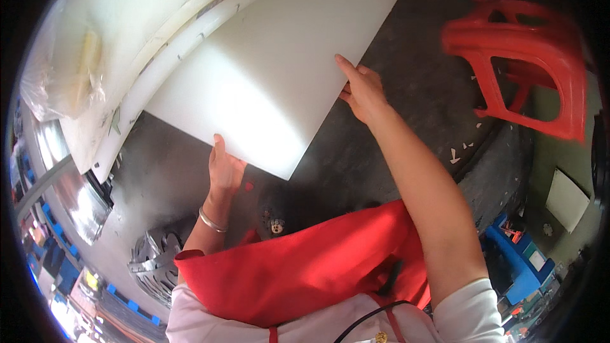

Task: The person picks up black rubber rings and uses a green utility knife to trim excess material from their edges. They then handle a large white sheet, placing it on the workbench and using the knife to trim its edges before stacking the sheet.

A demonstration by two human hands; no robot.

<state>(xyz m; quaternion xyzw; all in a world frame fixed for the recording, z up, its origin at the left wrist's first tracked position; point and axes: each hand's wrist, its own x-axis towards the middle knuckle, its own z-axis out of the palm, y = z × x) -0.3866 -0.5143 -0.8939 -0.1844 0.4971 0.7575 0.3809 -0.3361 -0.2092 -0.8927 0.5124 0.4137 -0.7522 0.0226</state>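
A large white sheet [273,70], flat and smooth, is held between my two hands, with bright light on its near corner. At its near edge, my left hand [225,168] grips it with the thumb on top and the fingers underneath. On the right edge, farther up, my right hand [365,91] holds it the same way, its fingers mostly hidden below. The sheet's far part runs out of the top of the picture. Beside it on the left lie other big white sheets [136,57] with dark marks along their edges.
A red plastic stool [521,63] stands at the right on the dark floor [406,63], near small white scraps [454,156]. A clear plastic bag [63,76] lies at far left. A grey basket [154,263] is at lower left, a blue bin [518,260] at lower right.
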